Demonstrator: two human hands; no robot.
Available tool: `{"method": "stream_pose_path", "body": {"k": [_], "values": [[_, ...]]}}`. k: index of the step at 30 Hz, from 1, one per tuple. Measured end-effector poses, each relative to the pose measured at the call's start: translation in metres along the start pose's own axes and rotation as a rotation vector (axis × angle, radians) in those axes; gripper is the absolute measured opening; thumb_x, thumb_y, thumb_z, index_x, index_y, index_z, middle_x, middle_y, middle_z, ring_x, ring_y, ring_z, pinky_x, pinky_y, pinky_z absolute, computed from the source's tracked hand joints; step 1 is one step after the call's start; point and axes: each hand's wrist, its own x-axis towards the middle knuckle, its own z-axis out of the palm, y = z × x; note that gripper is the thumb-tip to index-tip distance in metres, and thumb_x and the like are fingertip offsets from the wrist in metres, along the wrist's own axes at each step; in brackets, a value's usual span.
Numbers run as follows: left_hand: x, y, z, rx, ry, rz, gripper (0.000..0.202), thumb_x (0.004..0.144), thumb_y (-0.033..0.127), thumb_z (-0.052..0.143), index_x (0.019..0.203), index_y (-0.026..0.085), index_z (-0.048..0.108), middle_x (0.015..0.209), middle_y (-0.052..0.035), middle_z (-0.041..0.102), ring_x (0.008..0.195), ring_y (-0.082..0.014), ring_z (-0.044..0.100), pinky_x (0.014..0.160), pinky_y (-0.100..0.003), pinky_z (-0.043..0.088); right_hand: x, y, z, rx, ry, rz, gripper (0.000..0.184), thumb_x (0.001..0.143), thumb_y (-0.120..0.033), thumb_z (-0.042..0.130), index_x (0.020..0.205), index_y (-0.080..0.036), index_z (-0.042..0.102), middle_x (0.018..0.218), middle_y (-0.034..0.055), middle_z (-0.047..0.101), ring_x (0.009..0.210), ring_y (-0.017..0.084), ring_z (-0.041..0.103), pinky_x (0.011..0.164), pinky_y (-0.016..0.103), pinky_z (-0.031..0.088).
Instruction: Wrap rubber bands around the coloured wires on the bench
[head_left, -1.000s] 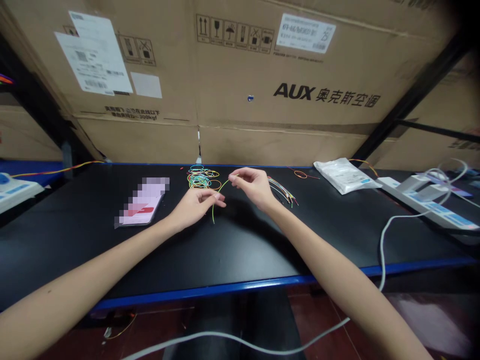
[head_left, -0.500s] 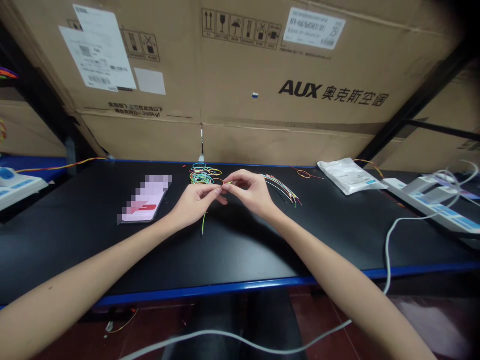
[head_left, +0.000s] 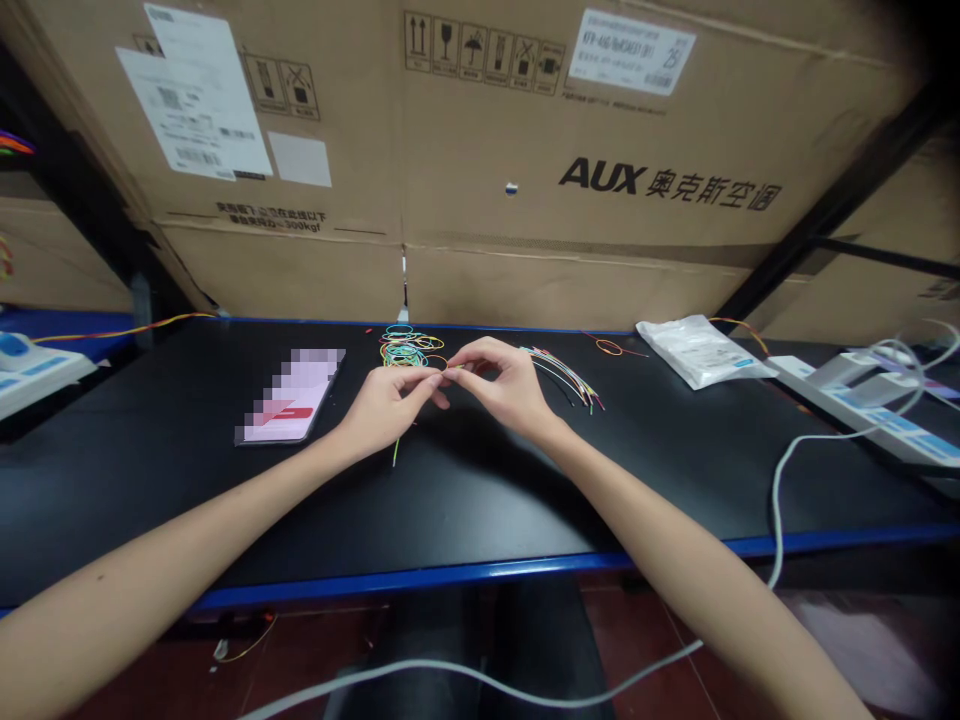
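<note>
My left hand (head_left: 386, 410) and my right hand (head_left: 499, 385) meet in front of me above a black workbench (head_left: 480, 510). Their fingertips pinch a thin yellow-green wire (head_left: 395, 450) between them. Its free end hangs down below my left hand. Just beyond my fingers lies a tangle of thin multicoloured wires (head_left: 405, 350). A loose bundle of coloured wires (head_left: 562, 378) fans out to the right of my right hand.
A pixelated phone (head_left: 289, 397) lies left of my hands. A white packet (head_left: 701, 352) and a power strip (head_left: 847, 410) sit at right, with a white cable (head_left: 776, 500) over the bench's front edge. Cardboard boxes (head_left: 585, 180) form the back wall.
My hands have drawn closer together than a second ago. The wire's hanging end has shortened and shifted left.
</note>
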Motion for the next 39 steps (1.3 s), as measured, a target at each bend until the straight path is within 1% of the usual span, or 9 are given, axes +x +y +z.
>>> {"method": "stream_pose_path", "body": {"k": [4,7,12,17,22,25,29,34,39], "values": [[0.002,0.000,0.000,0.000,-0.023,0.030,0.035,0.092,0.037,0.050,0.073,0.017,0.072,0.077,-0.0036,0.075,0.073,-0.0175,0.067,0.062,-0.026,0.052,0.001,0.002,-0.001,0.043,-0.059,0.024,0.014,0.077,-0.027,0.074,0.089,-0.020,0.072,0.091,0.0031,0.071,0.077,0.014,0.065,0.068,0.028,0.052],[0.003,-0.001,0.001,-0.024,0.003,0.038,0.033,0.092,0.037,0.049,0.076,0.017,0.070,0.074,-0.0030,0.074,0.074,-0.0177,0.067,0.065,-0.027,0.052,0.002,0.001,-0.003,0.059,-0.060,0.035,0.023,0.076,-0.028,0.076,0.097,-0.019,0.071,0.095,0.0043,0.072,0.077,0.014,0.066,0.068,0.028,0.053],[0.003,-0.003,0.002,-0.067,0.031,0.009,0.029,0.092,0.039,0.051,0.088,0.018,0.070,0.073,-0.0024,0.074,0.073,-0.0182,0.067,0.067,-0.029,0.053,0.004,-0.003,-0.009,0.000,0.001,0.032,0.013,0.083,-0.030,0.068,0.088,-0.019,0.073,0.088,0.0043,0.074,0.079,0.016,0.068,0.072,0.030,0.054],[0.003,-0.003,0.001,-0.072,0.025,0.008,0.029,0.093,0.040,0.051,0.091,0.018,0.070,0.073,-0.0022,0.073,0.073,-0.0180,0.067,0.065,-0.028,0.053,0.004,-0.005,-0.012,-0.006,-0.015,0.004,0.014,0.084,-0.033,0.066,0.087,-0.021,0.073,0.089,0.0037,0.074,0.081,0.017,0.068,0.073,0.031,0.055],[0.002,-0.002,0.000,-0.067,0.011,0.026,0.028,0.093,0.038,0.051,0.088,0.018,0.070,0.074,-0.0025,0.073,0.074,-0.0169,0.067,0.062,-0.026,0.052,0.003,-0.007,-0.012,-0.005,-0.031,-0.023,0.014,0.084,-0.033,0.067,0.085,-0.021,0.074,0.087,0.0036,0.074,0.079,0.017,0.068,0.073,0.031,0.055],[0.002,-0.003,0.002,-0.085,-0.001,-0.005,0.028,0.093,0.040,0.053,0.096,0.017,0.068,0.074,-0.0027,0.073,0.069,-0.0164,0.067,0.061,-0.026,0.052,0.003,-0.006,-0.011,-0.013,-0.018,-0.024,0.014,0.085,-0.033,0.066,0.084,-0.021,0.074,0.086,0.0038,0.074,0.078,0.017,0.068,0.071,0.030,0.054],[0.001,-0.006,0.005,-0.172,0.021,0.009,0.024,0.090,0.035,0.059,0.104,0.016,0.065,0.080,-0.0041,0.074,0.076,-0.0169,0.070,0.076,-0.030,0.056,0.003,-0.004,-0.010,-0.040,-0.013,0.001,0.014,0.085,-0.032,0.066,0.084,-0.020,0.073,0.085,0.0034,0.074,0.076,0.016,0.067,0.070,0.030,0.054],[0.002,-0.009,0.006,-0.201,0.042,0.020,0.023,0.088,0.034,0.061,0.102,0.017,0.067,0.097,-0.0064,0.075,0.086,-0.0184,0.071,0.085,-0.034,0.056,0.003,-0.004,-0.008,-0.048,-0.003,0.016,0.014,0.084,-0.033,0.066,0.083,-0.020,0.073,0.085,0.0033,0.074,0.075,0.016,0.067,0.069,0.030,0.054],[0.002,-0.004,0.005,-0.086,0.034,0.035,0.022,0.087,0.037,0.060,0.088,0.018,0.071,0.091,-0.0045,0.076,0.087,-0.0203,0.070,0.084,-0.034,0.055,0.003,-0.006,-0.008,-0.006,0.042,0.026,0.016,0.084,-0.034,0.066,0.082,-0.020,0.072,0.082,0.0035,0.074,0.071,0.016,0.067,0.068,0.030,0.054]]}}
